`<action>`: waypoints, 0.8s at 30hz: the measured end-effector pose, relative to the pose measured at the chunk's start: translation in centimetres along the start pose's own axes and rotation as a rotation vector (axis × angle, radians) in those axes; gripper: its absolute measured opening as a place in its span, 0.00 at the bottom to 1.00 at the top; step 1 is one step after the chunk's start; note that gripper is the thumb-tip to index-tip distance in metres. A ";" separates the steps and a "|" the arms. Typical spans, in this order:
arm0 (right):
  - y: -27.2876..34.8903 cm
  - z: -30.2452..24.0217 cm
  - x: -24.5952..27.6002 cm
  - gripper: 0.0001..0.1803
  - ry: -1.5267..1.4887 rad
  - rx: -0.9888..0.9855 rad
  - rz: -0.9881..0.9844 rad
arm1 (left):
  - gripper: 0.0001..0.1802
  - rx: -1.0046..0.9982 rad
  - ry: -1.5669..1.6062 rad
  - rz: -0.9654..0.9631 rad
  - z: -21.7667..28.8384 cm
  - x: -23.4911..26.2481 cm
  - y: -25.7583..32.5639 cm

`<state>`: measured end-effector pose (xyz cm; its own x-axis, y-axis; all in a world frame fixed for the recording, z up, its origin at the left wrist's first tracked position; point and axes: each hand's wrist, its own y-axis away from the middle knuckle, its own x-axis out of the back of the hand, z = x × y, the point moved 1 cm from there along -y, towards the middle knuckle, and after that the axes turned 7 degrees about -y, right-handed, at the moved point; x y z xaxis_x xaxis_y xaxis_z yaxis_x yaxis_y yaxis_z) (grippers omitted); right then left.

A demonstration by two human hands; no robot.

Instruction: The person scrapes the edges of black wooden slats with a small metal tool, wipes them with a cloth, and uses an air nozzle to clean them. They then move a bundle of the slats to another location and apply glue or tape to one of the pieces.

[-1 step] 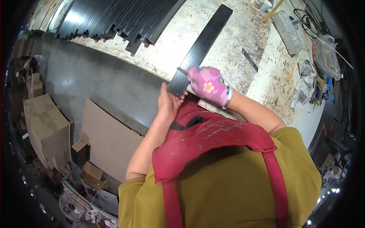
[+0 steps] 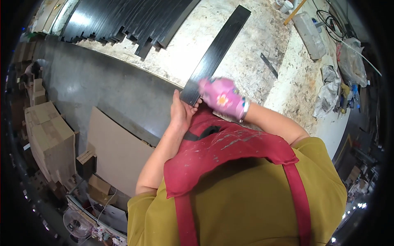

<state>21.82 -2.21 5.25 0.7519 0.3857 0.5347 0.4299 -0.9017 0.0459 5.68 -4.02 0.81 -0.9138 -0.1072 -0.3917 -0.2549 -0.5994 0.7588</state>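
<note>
A long black board (image 2: 217, 51) runs from the bench toward me, its near end jutting over the bench edge. My bare left hand (image 2: 182, 108) is closed round that near end, thumb on the left side and fingertips at the right edge. Beside the board's right edge is my right hand (image 2: 223, 98), in a pink flowered glove, smeared by motion. Its fingers are curled closed; the thin dark blade-like tool that showed in them a moment earlier is hidden or blurred. A flat dark metal strip (image 2: 269, 65) lies farther right on the bench.
Several black boards (image 2: 127, 20) lie side by side at the bench's far left. On the stained white bench (image 2: 254, 61) are a grey block (image 2: 310, 35), a crumpled cloth (image 2: 328, 92), a plastic bag (image 2: 353, 61) and cables. Cardboard boxes (image 2: 51, 139) and a brown sheet (image 2: 119, 147) stand left.
My right hand has moved slightly down and toward me along the board's edge, and the thin tool's tip no longer shows. My left hand and the board are nearly still.
</note>
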 end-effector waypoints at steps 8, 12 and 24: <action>0.3 -0.3 -2.2 0.05 0.227 0.059 -0.135 | 0.30 0.036 -0.001 0.171 0.6 -0.3 0.1; 0.2 -1.6 -0.1 0.07 0.182 -0.034 -0.200 | 0.29 0.031 0.008 0.136 0.3 -0.2 -0.2; -5.8 8.0 11.0 0.15 0.240 -0.302 0.250 | 0.19 -0.048 -0.356 -0.004 1.9 2.4 2.1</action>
<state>31.61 8.79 4.05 0.6618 0.1254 0.7391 0.0588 -0.9916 0.1156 2.37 -4.02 2.42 -0.9678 0.1734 -0.1823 -0.2514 -0.6368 0.7289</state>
